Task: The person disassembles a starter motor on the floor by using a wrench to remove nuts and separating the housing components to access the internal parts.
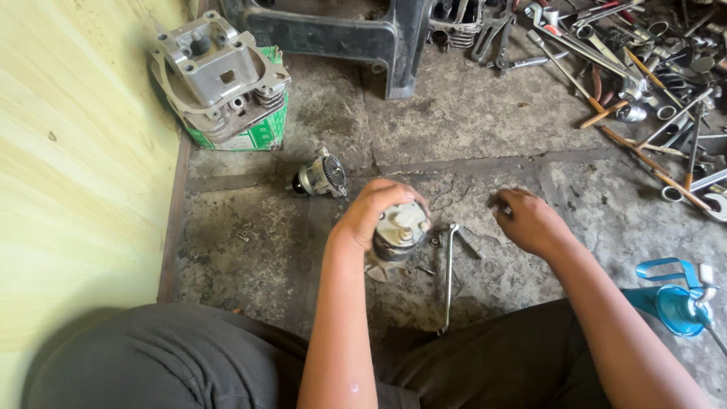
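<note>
My left hand (pixel 372 210) grips the top of a grey metal motor housing (pixel 399 232) that stands upright on the concrete floor between my knees. My right hand (pixel 528 220) rests on the floor to the right of it, fingers curled down onto the concrete at something too small to make out. Between the two hands lies a long steel wrench (pixel 449 274), with a few small bolts (pixel 429 270) beside it.
A second small motor part (pixel 321 177) lies behind my left hand. A grey cylinder head (pixel 216 70) sits on a green box by the yellow wall (pixel 76 174). Several tools (pixel 644 83) are heaped at the back right. A blue bottle (pixel 676 303) lies at the right.
</note>
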